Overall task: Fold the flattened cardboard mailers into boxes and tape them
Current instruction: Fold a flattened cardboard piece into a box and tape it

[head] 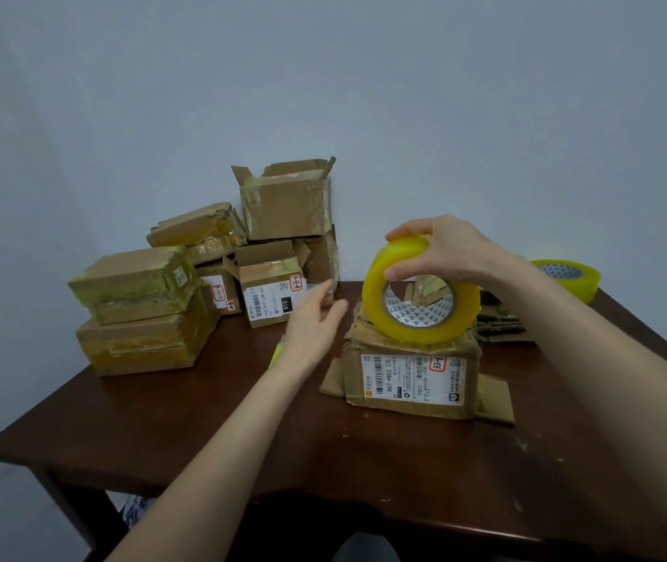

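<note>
A yellow tape roll (421,322) stands on edge on top of a small cardboard box (409,379) with a white shipping label, right of the table's centre. My right hand (441,249) grips the roll from above, thumb through the core side and fingers over the rim. My left hand (315,318) hovers just left of the box with fingers relaxed and slightly spread, holding nothing. The box has loose flaps splayed onto the table at its left and right sides.
Taped boxes (137,310) are stacked at the left of the dark wooden table (242,419). Open boxes (287,204) pile up at the back by the wall. A second tape roll (567,277) and flattened cardboard (502,322) lie at the right.
</note>
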Tool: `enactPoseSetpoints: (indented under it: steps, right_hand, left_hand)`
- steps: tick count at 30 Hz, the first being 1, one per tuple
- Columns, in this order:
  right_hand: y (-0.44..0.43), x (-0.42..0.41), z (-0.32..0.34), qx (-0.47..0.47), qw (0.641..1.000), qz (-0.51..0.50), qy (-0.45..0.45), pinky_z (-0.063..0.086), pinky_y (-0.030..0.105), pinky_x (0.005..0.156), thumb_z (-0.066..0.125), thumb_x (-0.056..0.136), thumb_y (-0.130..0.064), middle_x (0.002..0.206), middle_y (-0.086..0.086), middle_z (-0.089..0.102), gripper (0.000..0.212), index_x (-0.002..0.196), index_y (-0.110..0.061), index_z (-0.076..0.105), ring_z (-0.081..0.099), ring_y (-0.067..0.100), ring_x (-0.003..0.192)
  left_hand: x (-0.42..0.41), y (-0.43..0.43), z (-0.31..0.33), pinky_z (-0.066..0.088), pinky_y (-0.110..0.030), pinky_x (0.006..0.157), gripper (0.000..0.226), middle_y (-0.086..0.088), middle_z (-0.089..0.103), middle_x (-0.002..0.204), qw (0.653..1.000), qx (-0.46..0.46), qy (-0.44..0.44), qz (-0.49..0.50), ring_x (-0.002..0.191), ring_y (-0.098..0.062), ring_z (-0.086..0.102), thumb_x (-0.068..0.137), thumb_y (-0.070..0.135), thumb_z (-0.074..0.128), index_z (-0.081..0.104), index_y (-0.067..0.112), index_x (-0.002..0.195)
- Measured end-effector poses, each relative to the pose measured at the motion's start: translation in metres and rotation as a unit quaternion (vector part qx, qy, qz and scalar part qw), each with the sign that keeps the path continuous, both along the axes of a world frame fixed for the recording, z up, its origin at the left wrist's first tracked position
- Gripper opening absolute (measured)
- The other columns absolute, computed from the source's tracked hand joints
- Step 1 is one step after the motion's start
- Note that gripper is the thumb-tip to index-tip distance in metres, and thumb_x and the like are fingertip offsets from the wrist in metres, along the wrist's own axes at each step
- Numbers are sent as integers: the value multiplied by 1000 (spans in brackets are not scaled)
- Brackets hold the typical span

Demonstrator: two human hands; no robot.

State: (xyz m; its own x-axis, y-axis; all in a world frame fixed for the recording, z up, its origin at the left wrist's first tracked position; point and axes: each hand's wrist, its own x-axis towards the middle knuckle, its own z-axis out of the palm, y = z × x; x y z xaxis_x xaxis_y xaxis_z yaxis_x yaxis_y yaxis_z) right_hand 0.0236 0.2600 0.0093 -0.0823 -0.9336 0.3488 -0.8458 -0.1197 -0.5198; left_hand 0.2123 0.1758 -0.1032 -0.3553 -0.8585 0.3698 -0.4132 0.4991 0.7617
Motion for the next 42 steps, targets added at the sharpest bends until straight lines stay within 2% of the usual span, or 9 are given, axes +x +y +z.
enactPoseSetpoints:
  steps: [3, 7, 11, 15, 20, 27, 31, 37, 42]
  right_hand:
    - [-1, -1, -1, 7, 1000, -2, -4, 36, 26, 85, 81, 70, -45, 130, -2, 58, 59, 124, -32, 62, 48, 13, 111]
    - [0, -4, -4, 0, 1000, -4, -18, 37, 27, 90, 81, 71, -44, 133, -4, 55, 65, 129, -29, 58, 47, 16, 122]
    - [6, -22, -17, 20, 986, -32, -165, 47, 37, 91, 83, 69, -38, 121, -1, 55, 68, 128, -22, 52, 55, 18, 110]
    - [25, -47, -48, 54, 942, -3, -331, 52, 47, 94, 87, 54, -29, 116, 11, 66, 75, 121, -16, 56, 66, 28, 102]
    - [30, -51, -62, -27, 901, 43, -430, 55, 43, 86, 78, 69, -13, 104, 8, 70, 41, 106, -21, 62, 67, 30, 99]
    - [29, -57, -31, -36, 954, 51, -292, 51, 24, 84, 76, 79, -24, 114, -5, 67, 44, 119, -38, 63, 63, 11, 105]
    - [38, -69, -10, -8, 977, 44, -210, 47, 33, 97, 78, 77, -28, 123, -6, 61, 50, 123, -41, 62, 56, 14, 114]
    - [35, -66, -24, -53, 979, -23, -198, 51, 35, 79, 80, 72, -38, 104, 0, 64, 47, 112, -27, 56, 63, 17, 93]
    - [36, -60, -46, -32, 955, -7, -295, 52, 29, 68, 79, 76, -30, 101, 2, 69, 45, 114, -24, 58, 68, 19, 91]
  left_hand:
    - [-13, 20, -11, 38, -31, 107, 55, 9, 49, 139, 990, 36, -16, -137, 128, -9, 46, 96, 38, 51, 33, 28, 147]
    - [-17, 19, -20, 29, -42, 114, 58, 4, 35, 153, 990, 71, -9, -124, 140, -14, 32, 94, 43, 46, 27, 35, 149]
    - [-26, 25, -13, 25, -38, 115, 56, -2, 29, 155, 995, 39, -28, -86, 143, -18, 25, 100, 20, 40, 19, 22, 152]
    - [-34, 34, -19, 40, -33, 99, 42, -1, 48, 141, 997, -64, -12, -40, 128, -20, 44, 99, 15, 39, 41, 19, 140]
    - [-32, 30, -18, 43, -39, 94, 44, -4, 52, 136, 993, -82, -82, -26, 122, -25, 49, 96, 11, 36, 45, 19, 138]
    - [-31, 28, -14, 34, -40, 107, 51, 8, 25, 156, 979, -95, -182, -15, 138, -18, 34, 98, 16, 33, 33, 24, 148]
    - [-31, 27, -15, 34, -39, 108, 48, 11, 24, 156, 974, -108, -200, -6, 138, -17, 34, 101, 22, 30, 30, 25, 149]
    - [-34, 37, -5, 15, -34, 117, 81, -3, 37, 151, 895, -287, -341, -10, 143, -18, 26, 88, 63, 8, 40, 13, 143]
    - [-33, 34, -10, 50, -32, 92, 52, -3, 69, 113, 866, -349, -355, -42, 108, -19, 64, 73, 52, 70, 69, 12, 106]
